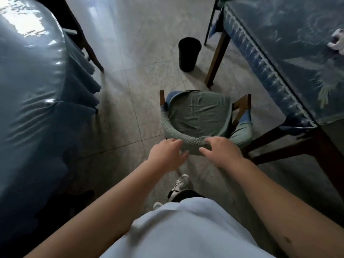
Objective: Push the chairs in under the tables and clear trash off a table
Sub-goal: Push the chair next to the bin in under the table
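Note:
A wooden chair (199, 112) with a green fabric cover stands on the tiled floor in the middle, out from the table on the right. My left hand (167, 153) and my right hand (219, 151) rest on the top of its curved backrest, fingers curled over the green cover. The table (275, 58) on the right has a blue patterned cloth under clear plastic and dark wooden legs. Crumpled white trash (337, 40) lies on it near the right edge of the view.
A black waste bin (188, 54) stands on the floor beyond the chair. A round table with a shiny blue cover (31, 75) fills the left side, with another chair's dark legs (83, 40) behind it. My white shoe (179, 183) shows below the hands.

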